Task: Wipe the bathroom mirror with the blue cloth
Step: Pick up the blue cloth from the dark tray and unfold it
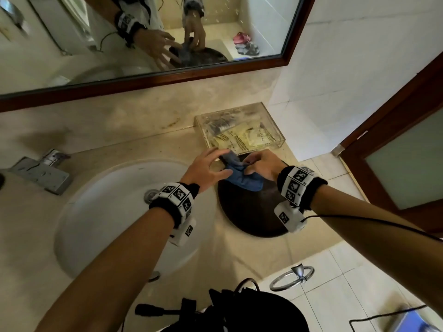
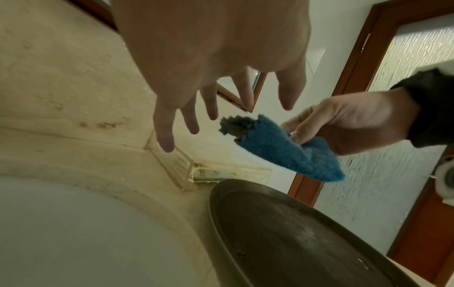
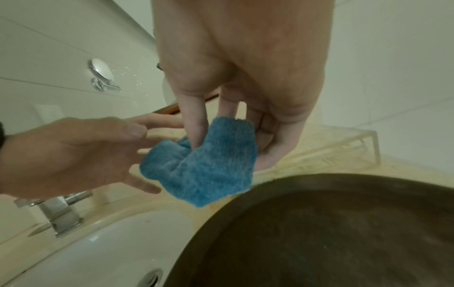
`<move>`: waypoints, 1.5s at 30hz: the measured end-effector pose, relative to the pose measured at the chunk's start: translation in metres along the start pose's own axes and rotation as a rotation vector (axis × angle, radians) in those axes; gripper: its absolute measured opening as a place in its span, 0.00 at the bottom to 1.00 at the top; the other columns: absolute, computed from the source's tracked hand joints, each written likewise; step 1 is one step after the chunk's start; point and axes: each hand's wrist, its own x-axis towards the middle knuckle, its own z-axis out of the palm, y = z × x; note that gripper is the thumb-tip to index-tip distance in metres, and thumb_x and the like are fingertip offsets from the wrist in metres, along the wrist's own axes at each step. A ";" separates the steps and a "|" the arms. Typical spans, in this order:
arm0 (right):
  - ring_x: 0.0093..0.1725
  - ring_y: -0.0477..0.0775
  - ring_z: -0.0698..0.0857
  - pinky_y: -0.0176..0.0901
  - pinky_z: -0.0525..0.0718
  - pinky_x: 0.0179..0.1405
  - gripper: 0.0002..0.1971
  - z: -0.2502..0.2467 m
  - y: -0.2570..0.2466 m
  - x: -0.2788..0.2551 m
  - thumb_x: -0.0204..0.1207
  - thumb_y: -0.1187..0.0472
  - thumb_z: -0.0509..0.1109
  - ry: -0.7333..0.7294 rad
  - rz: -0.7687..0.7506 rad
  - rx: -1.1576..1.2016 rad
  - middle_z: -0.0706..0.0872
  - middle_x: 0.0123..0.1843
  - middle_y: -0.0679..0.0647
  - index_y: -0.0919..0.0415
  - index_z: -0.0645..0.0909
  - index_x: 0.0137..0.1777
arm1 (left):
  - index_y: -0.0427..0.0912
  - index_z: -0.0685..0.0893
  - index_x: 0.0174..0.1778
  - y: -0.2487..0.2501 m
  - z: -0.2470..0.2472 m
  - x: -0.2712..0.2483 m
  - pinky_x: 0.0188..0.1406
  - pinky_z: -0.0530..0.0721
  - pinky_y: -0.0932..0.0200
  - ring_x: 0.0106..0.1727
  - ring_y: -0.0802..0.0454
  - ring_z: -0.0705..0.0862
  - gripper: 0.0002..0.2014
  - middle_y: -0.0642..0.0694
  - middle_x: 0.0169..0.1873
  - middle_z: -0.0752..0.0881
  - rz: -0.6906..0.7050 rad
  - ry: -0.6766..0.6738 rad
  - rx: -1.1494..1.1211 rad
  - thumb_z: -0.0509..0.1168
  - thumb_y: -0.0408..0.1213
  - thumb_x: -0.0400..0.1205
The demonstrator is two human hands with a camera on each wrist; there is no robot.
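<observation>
One crumpled fuzzy blue cloth (image 3: 203, 167) pinched by right hand (image 1: 262, 165), left hand (image 1: 206, 168) fingers spread at nine o'clock, holding nothing, dark tray (image 1: 251, 212) beneath

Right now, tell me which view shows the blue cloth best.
The right wrist view: the blue cloth fills the middle, sharp, pinched by the right hand. The left wrist view shows it smaller, from the side; the head view shows it small, partly hidden between both hands.
</observation>
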 end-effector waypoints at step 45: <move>0.53 0.50 0.85 0.45 0.83 0.48 0.22 -0.022 -0.155 -0.041 0.77 0.55 0.73 0.071 -0.275 0.647 0.87 0.58 0.57 0.61 0.77 0.70 | 0.52 0.82 0.48 0.090 -0.112 0.008 0.56 0.85 0.38 0.54 0.43 0.87 0.14 0.43 0.49 0.89 0.016 0.368 -0.393 0.70 0.27 0.76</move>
